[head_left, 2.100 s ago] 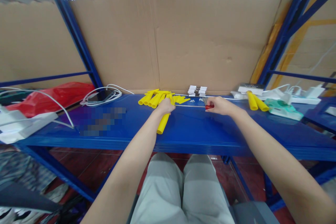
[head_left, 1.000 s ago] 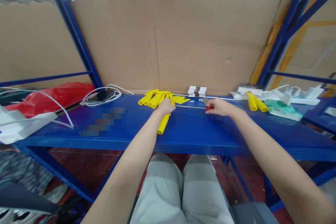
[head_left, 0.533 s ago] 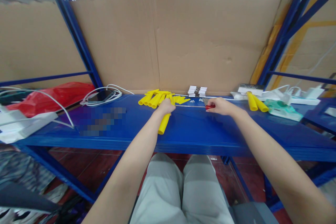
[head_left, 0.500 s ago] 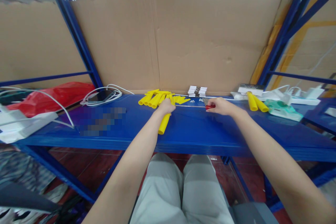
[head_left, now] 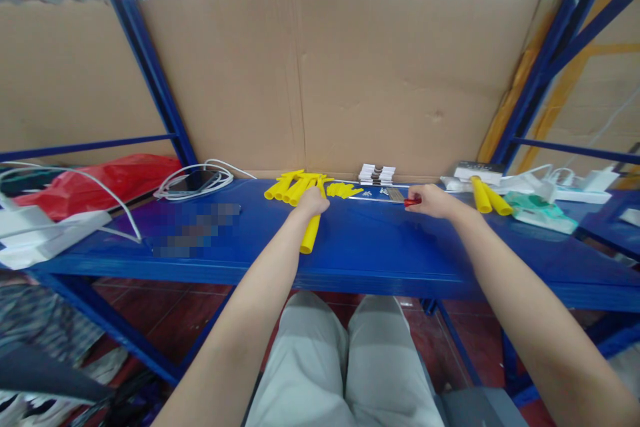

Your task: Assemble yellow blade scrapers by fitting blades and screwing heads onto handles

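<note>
My left hand (head_left: 313, 201) is closed around a yellow tube (head_left: 310, 237), whose near end points toward the bench's front edge. More yellow tubes (head_left: 287, 191) lie just beyond and left of it. My right hand (head_left: 431, 201) pinches the red handle of a screwdriver (head_left: 413, 201); its long thin metal shaft points left toward the tube, with its tip apart from it. A small grey flat piece (head_left: 395, 195) lies by the handle. Between the hands are short yellow pieces (head_left: 343, 189) and tiny white bits (head_left: 367, 192).
White stacked blocks (head_left: 377, 175) stand against the cardboard wall (head_left: 370, 80). Two yellow tubes (head_left: 481, 195) and a green plastic packet (head_left: 540, 212) sit right. A red bag (head_left: 100, 185), coiled white cable (head_left: 195, 183) and power strip (head_left: 55, 237) occupy the left of the blue bench (head_left: 370, 247).
My right hand has drawn the screwdriver to the right, and its shaft tip has moved away from the tube in my left hand. My left hand has hardly shifted.
</note>
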Available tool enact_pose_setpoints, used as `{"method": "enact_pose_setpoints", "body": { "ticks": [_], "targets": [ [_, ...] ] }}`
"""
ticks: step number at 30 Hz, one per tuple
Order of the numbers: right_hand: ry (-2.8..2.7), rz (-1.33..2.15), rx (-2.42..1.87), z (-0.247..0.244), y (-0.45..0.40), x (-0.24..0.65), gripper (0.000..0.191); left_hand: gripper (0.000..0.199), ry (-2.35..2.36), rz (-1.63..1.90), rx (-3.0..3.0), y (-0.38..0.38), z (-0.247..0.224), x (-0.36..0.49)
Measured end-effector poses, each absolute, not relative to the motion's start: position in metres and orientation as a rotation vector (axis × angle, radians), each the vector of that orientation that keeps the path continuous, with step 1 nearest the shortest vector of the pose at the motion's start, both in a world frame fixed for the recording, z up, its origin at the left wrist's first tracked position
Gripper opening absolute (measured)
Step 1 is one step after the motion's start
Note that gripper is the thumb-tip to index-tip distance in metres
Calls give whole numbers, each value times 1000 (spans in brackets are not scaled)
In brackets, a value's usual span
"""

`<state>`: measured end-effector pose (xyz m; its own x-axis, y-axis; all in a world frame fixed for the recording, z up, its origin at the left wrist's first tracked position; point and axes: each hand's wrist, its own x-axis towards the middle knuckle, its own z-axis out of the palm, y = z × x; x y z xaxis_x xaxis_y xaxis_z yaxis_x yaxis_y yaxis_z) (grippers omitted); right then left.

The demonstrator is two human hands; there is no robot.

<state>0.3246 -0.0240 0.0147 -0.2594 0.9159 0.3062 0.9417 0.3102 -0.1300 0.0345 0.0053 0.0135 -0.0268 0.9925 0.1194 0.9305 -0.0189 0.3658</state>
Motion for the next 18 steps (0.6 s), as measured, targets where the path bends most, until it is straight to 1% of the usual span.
{"method": "enact_pose_setpoints", "body": {
  "ticks": [9, 18],
  "targets": [
    [-2305, -2, -1681, 3, -14, 326, 11, 36, 2053, 489, 2056, 3, 14, 38],
    [-2297, -11, -1685, -7, -3, 327, 12, 33, 2031, 509, 2035, 5, 12, 38]
  ]
}}
